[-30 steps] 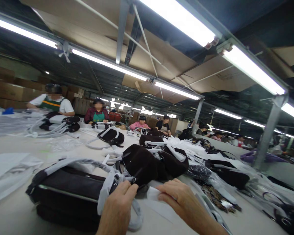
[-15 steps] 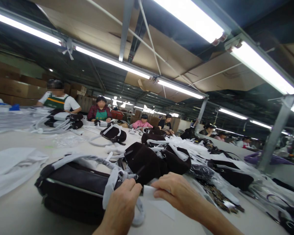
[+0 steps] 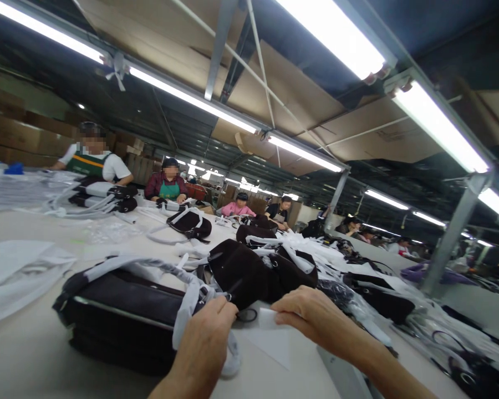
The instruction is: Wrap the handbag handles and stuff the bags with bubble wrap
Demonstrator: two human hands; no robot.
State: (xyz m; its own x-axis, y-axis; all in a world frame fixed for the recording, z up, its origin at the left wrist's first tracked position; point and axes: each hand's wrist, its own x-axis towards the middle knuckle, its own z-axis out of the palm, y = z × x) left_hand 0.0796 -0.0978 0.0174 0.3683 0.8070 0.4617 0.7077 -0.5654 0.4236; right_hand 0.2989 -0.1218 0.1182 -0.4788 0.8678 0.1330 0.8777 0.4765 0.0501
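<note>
A black handbag (image 3: pixel 120 316) lies on the pale table at the left, its handle (image 3: pixel 137 263) wrapped in white material. My left hand (image 3: pixel 210 332) is closed at the bag's right end, with a small dark loop (image 3: pixel 247 315) showing just past its fingertips. Between the thumb and fingers of my right hand (image 3: pixel 305 316) is a small white sheet (image 3: pixel 268 318). Under that sheet, another thin white piece (image 3: pixel 270 346) lies flat on the table.
Dark bags (image 3: pixel 241 271) with white wrapping lie beyond my hands. Clear plastic (image 3: pixel 349 302) is at the right, a white sheet (image 3: pixel 20 277) at the far left. Several people sit across the table, one in a green apron (image 3: pixel 89 163).
My right hand has moved slightly right with the white sheet, away from my left hand. The dark loop now shows between them. The whole view has shifted a little.
</note>
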